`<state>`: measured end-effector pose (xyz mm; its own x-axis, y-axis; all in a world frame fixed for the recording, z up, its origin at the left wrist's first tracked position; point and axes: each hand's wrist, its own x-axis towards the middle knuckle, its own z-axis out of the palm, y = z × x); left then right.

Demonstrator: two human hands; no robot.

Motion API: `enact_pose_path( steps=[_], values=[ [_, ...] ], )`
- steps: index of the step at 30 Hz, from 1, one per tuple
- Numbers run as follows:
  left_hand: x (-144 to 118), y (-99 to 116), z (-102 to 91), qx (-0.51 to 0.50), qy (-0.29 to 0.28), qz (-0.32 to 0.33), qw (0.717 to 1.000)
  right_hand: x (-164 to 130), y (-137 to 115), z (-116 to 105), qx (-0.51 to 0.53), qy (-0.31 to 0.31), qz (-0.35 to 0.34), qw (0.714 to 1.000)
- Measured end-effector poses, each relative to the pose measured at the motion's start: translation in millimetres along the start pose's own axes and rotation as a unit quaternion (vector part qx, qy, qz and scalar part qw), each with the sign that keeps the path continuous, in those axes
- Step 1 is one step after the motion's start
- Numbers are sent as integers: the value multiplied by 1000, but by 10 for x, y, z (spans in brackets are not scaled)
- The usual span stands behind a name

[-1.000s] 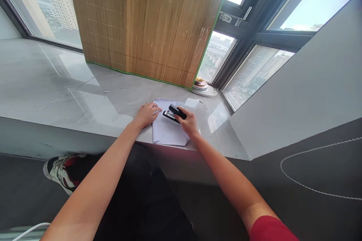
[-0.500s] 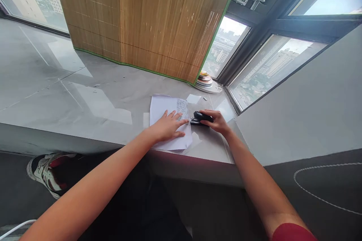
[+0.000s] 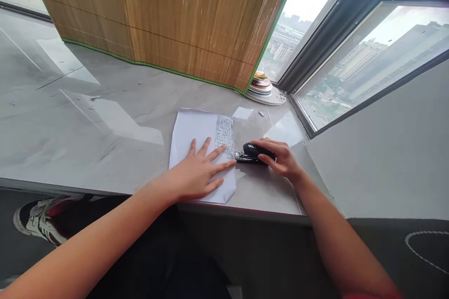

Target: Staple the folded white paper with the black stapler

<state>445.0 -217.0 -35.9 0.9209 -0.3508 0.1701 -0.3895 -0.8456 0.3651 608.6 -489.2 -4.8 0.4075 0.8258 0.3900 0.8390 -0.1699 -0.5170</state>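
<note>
A single head-worn camera looks forward and steeply down from above the person's own forearms, which enter from the bottom edge and reach away toward a wide grey stone window ledge [image 3: 87, 140] close in front. The view faces a corner of dark-framed windows [image 3: 315, 51] with a brown bamboo blind [image 3: 168, 18] filling the top, and its wide lens bends the ledge edge and the frames. It sits near enough that the left hand [image 3: 196, 175], the right hand [image 3: 280, 159] and the white sheet of paper [image 3: 196, 126] fill the picture's centre; there is no second view to share any part with.
</note>
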Motion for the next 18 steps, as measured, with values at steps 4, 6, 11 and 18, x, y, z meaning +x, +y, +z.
enact_pose_path(
  steps=[4, 6, 11, 18],
  values=[
    [11, 73, 114, 12, 27, -11, 999, 3, -27, 42, -4, -14, -2, 1000],
    [26, 119, 174, 21, 33, -12, 999, 2, -51, 77, -34, -5, 1, 999],
    [67, 220, 250, 42, 40, -19, 998, 35, -147, 176, -108, 39, -28, 993],
    [98, 377, 176, 72, 1, -52, 996, 54, -251, 313, -127, 68, -35, 989]
  ],
)
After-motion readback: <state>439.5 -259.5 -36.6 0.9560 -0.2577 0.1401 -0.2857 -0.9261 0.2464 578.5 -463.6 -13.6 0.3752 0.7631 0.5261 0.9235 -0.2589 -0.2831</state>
